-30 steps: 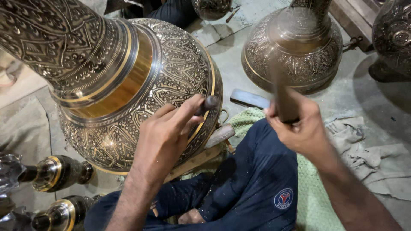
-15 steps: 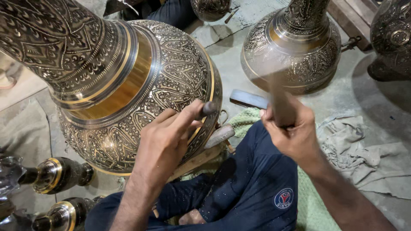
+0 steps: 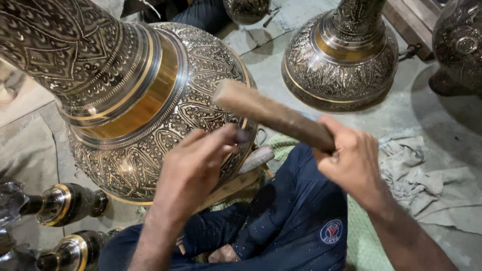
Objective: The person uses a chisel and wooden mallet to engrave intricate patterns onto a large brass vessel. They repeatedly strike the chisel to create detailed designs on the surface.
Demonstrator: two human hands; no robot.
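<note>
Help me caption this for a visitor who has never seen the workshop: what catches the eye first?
The huge engraved brass vase fills the upper left, tilted across the person's lap. Against its belly the left hand pinches a small chisel, while the right hand swings a wooden mallet.

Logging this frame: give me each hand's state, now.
Left hand: closed, pinching a small dark chisel against the engraved vase.
Right hand: closed around the wooden mallet.

left hand [image 3: 188, 173] pinched at fingertips, right hand [image 3: 351, 160] fisted in a closed grip, wrist raised
</note>
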